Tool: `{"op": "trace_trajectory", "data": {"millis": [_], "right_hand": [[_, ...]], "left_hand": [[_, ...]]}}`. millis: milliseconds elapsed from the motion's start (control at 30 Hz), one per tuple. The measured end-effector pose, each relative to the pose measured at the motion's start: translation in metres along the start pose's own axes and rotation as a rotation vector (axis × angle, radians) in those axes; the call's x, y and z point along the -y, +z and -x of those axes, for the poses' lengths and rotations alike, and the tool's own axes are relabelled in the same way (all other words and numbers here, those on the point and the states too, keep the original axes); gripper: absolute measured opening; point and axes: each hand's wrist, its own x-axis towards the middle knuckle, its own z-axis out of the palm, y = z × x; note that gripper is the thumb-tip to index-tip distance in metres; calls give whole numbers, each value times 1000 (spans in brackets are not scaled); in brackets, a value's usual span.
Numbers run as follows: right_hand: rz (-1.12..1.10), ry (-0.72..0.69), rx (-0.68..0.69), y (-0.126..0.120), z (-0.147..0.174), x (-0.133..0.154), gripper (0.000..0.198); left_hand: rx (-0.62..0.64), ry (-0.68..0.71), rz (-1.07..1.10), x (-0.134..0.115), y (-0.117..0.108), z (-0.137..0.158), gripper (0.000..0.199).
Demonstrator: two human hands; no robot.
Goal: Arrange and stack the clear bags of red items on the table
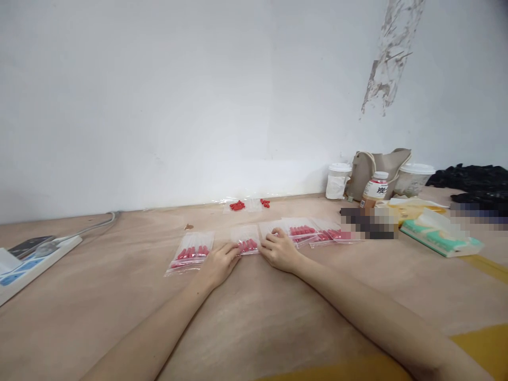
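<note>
Both hands rest on the wooden table [254,317] around a small clear bag of red pieces [246,244]. My left hand [219,263] touches the bag's lower left edge with its fingertips. My right hand [279,250] presses fingers on its right edge and on the neighbouring bag. To the left lies a stack of filled clear bags [190,253]. To the right, several more filled bags [309,232] overlap in a row. Loose red pieces [238,205] lie on clear plastic near the wall.
A white power strip [27,264] with a cable and a phone sits at the left edge. At back right stand cups [338,180], a bottle [375,189], a beige bag [379,166], a tissue pack [440,239] and black cloth [472,177].
</note>
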Motion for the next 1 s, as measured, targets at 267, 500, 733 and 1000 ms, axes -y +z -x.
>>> {"op": "trace_trajectory", "data": {"millis": [267, 500, 733, 1000], "right_hand": [[-58, 86, -86, -1, 0, 6, 26], [-47, 78, -146, 1, -4, 12, 19], [-30, 65, -167, 0, -6, 16, 17], [-39, 112, -167, -2, 0, 13, 17]], "left_hand": [[-155, 230, -86, -18, 11, -19, 19], [-230, 269, -133, -19, 16, -22, 17], [-159, 290, -197, -18, 15, -21, 18], [-189, 299, -231, -7, 5, -12, 16]]}}
